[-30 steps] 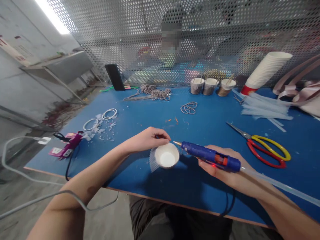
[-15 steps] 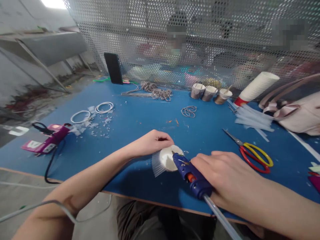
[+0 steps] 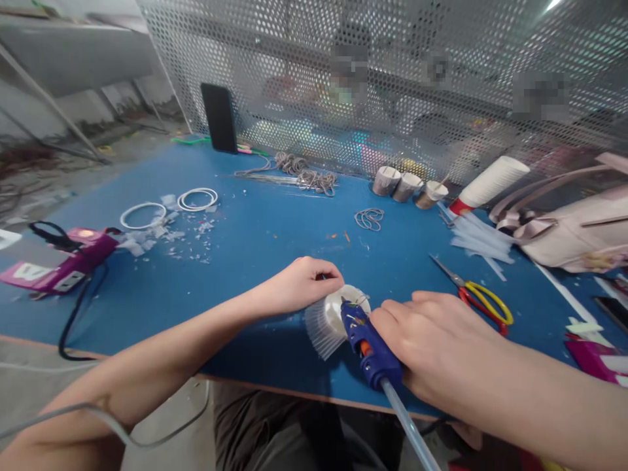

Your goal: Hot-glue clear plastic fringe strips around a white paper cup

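Note:
My right hand (image 3: 422, 333) is wrapped round a blue hot glue gun (image 3: 370, 353), with a clear glue stick (image 3: 409, 425) coming out of its back end. The gun's nozzle points at a glossy white round piece (image 3: 333, 314), either touching it or just above; I cannot tell which. A pleated, see-through strip (image 3: 321, 333) fans out from the piece's left and lower edge. My left hand (image 3: 311, 282) is closed at the upper rim of the round piece, its fingertips partly hidden.
Scissors (image 3: 483, 301) lie to the right, near translucent strips (image 3: 478, 235) and stacked paper cups (image 3: 493, 186). Three cord-wrapped cups (image 3: 385, 181), grey cord (image 3: 316, 180) and a phone (image 3: 219, 118) stand or lie along the back. White rings (image 3: 197, 199), scraps and a purple device (image 3: 73, 258) are left.
The view has shifted slightly. The round piece has turned a little, with more of the pleated strip showing below it. The glue gun's nozzle has stayed at the piece.

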